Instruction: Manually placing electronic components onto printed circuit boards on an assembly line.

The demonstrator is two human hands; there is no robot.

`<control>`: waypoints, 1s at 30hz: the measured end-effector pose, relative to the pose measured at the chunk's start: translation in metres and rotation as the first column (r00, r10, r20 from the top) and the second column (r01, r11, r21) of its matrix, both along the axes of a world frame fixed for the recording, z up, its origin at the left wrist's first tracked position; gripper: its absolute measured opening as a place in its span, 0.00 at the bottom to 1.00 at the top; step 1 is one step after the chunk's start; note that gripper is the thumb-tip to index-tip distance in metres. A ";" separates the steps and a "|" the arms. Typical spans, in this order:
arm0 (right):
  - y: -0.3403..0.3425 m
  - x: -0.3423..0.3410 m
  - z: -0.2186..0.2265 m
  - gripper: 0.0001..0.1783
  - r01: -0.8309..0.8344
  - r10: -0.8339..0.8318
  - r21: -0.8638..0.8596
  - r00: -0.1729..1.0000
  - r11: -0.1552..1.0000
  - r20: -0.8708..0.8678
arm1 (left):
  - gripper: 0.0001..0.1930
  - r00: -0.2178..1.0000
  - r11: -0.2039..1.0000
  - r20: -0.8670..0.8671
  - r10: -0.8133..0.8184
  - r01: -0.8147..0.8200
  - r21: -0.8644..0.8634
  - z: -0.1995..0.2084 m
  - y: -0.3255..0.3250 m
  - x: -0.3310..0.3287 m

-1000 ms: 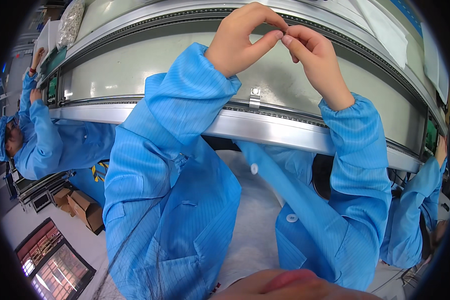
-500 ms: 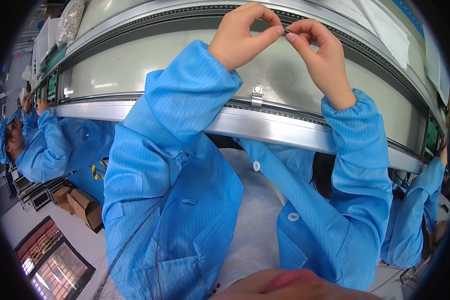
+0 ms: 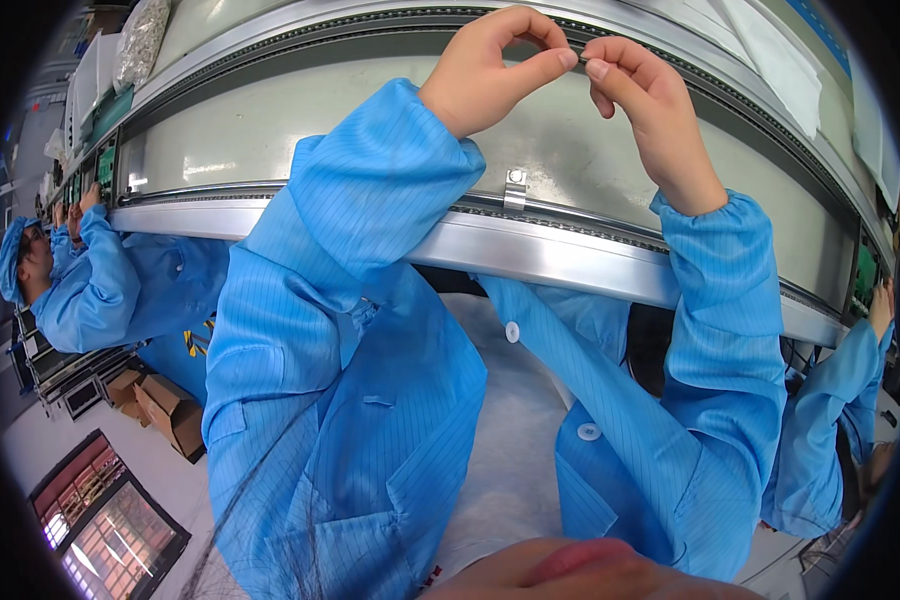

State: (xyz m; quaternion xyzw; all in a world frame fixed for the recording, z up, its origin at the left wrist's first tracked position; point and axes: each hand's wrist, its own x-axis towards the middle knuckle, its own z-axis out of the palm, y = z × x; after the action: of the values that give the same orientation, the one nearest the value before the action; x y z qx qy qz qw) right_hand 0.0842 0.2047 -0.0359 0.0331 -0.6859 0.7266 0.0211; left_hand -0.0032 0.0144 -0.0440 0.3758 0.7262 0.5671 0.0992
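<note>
Over the far side of the conveyor line (image 3: 370, 120), my left hand (image 3: 495, 70) and my right hand (image 3: 650, 105) meet almost fingertip to fingertip. Thumb and forefinger of each are pinched together. Between the two pinches sits a tiny dark piece, too small to name, and the fingertips cover most of it. Both hands are raised over the pale bed between the chain tracks. Blue striped sleeves (image 3: 390, 170) with gathered cuffs cover my forearms.
A metal clip (image 3: 514, 188) stands on the near aluminium rail (image 3: 570, 260). White sheets (image 3: 770, 65) lie beyond the far rail at right. A bag of small parts (image 3: 142, 45) is at far left. Co-workers in blue handle green boards at left (image 3: 105, 175) and right (image 3: 863, 275).
My right hand has turned slightly, its lower fingers now curled further down, and its wrist has shifted right. My left hand has barely moved. The co-workers' hands have shifted.
</note>
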 end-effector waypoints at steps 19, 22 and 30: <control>0.006 -0.012 -0.009 0.10 0.231 -0.028 0.720 0.959 0.654 -0.282 | 0.18 0.452 0.966 0.854 -0.257 0.106 0.234 -0.011 0.008 0.005; 0.001 -0.018 -0.010 0.11 0.269 0.017 0.729 0.933 0.629 -0.359 | 0.16 0.476 0.978 0.855 -0.205 0.078 0.191 -0.019 0.009 -0.002; 0.043 -0.088 0.062 0.08 0.665 -0.110 0.662 0.730 0.345 -0.675 | 0.14 0.449 0.993 0.889 -0.095 -0.017 0.115 -0.011 0.011 0.000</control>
State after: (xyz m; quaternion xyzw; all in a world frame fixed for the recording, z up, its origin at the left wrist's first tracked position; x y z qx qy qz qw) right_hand -0.0038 0.2477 0.0257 0.0606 -0.9079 0.1956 0.3659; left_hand -0.0036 0.0255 -0.0555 0.0437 0.5259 0.7153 0.4582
